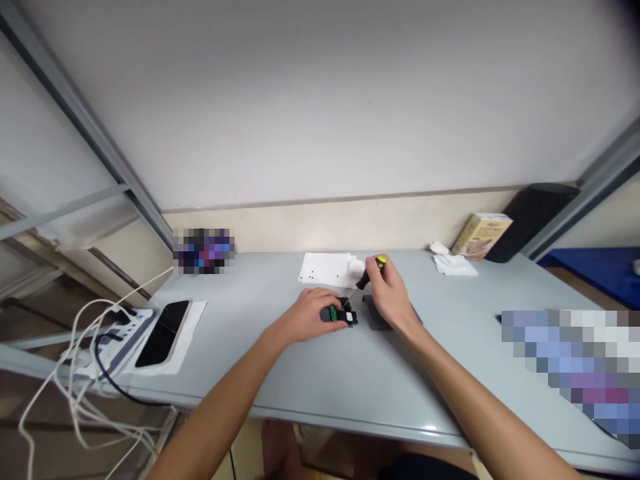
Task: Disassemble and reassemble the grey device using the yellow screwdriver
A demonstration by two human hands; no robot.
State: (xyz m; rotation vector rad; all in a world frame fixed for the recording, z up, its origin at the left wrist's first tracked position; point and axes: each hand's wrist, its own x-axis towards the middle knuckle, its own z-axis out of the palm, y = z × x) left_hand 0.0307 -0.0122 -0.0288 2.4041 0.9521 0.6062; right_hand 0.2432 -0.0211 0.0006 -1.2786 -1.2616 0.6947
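My left hand (311, 317) steadies a small black device (352, 318) on the table, thumb and fingers closed around its left side. Part of a green circuit board (334, 312) shows in it. A black screwdriver (369, 275) with a yellow end is gripped in my right hand (392, 292), its shaft slanting down to the device; the exact contact of the tip is too small to make out. Below my right hand lies a dark grey flat piece (375, 317), partly covered by the hand and wrist. Just behind, a white sheet (323, 264) carries several tiny dark bits, beside a white rounded object (356, 268).
On the left are a phone (163, 333) on white paper and a power strip (120, 343) with tangled cables. Crumpled tissue (455, 265), a carton (483, 235) and a black cylinder (533, 220) stand at back right. Blurred items lie at both sides of the table (310, 380).
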